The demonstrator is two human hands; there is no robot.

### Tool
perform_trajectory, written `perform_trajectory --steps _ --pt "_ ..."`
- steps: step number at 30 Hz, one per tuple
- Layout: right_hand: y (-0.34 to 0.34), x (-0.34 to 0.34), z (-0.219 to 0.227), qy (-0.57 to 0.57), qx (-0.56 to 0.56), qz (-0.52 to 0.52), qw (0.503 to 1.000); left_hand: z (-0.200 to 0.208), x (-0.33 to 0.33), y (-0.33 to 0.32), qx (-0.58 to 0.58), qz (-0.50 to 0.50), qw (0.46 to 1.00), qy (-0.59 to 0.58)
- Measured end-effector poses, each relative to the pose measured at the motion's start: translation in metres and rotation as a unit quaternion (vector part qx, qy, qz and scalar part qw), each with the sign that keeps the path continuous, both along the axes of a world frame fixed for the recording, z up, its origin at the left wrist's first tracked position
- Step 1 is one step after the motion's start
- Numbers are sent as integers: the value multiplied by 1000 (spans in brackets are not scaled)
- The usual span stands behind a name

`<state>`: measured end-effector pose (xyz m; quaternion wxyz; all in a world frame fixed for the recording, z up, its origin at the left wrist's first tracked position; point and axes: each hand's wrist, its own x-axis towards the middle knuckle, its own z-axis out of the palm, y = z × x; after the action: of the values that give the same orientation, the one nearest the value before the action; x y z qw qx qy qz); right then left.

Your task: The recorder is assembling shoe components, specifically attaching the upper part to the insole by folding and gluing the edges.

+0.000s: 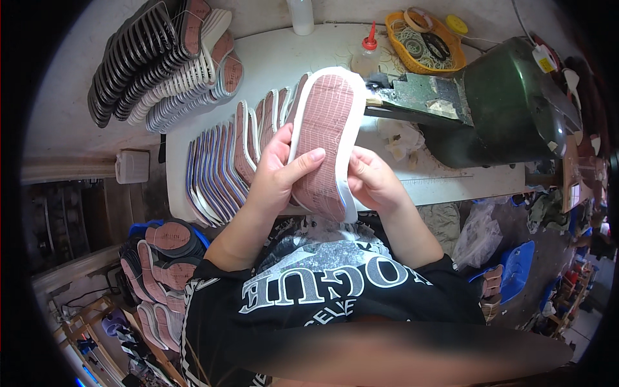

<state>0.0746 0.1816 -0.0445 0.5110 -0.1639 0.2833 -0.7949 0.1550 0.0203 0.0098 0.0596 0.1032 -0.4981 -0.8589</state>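
In front of my chest I hold up a shoe insole (325, 109) with a reddish-brown, grid-lined face and a raised white rim. My left hand (278, 169) grips its left edge, thumb lying across the brown face and the fingers behind. On the opposite edge, lower down, my right hand (379, 179) pinches the white rim between thumb and fingers. The insole stands tilted, its broad end up and away from me. Just beyond my left hand, a row of similar insoles (219, 158) stands on edge on the white table (445, 187).
A dark green machine (503, 103) fills the table's right side, its flat arm reaching toward the insole. Behind are a red-tipped bottle (367, 55), a yellow basket (394, 40) of cords and rings, and a white bottle (300, 16). Bundled insoles (151, 64) lie far left; more fill a blue container (201, 236) below.
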Motion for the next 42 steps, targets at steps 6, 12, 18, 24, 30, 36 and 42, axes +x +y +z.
perform_trajectory --steps 6,12,18,24,30,36,42 --pt "-18 2 -7 -18 -16 -28 999 -1 -6 8 8 -30 1000 5" --pt "-1 -30 18 158 76 55 983 5 -5 4 -174 6 984 41" --pt "-2 -29 39 277 183 -6 943 -5 -22 -13 -112 -7 993 21" --pt "3 -23 36 264 173 13 949 3 -45 -11 -274 3 962 3" --pt "16 -18 28 179 112 15 977 -1 -86 -20 -120 61 990 45" --pt "18 -15 29 185 170 -108 962 -14 -129 -23 -473 123 872 31" --pt "18 -21 38 151 166 -171 959 -20 -146 -25 -425 84 901 -28"
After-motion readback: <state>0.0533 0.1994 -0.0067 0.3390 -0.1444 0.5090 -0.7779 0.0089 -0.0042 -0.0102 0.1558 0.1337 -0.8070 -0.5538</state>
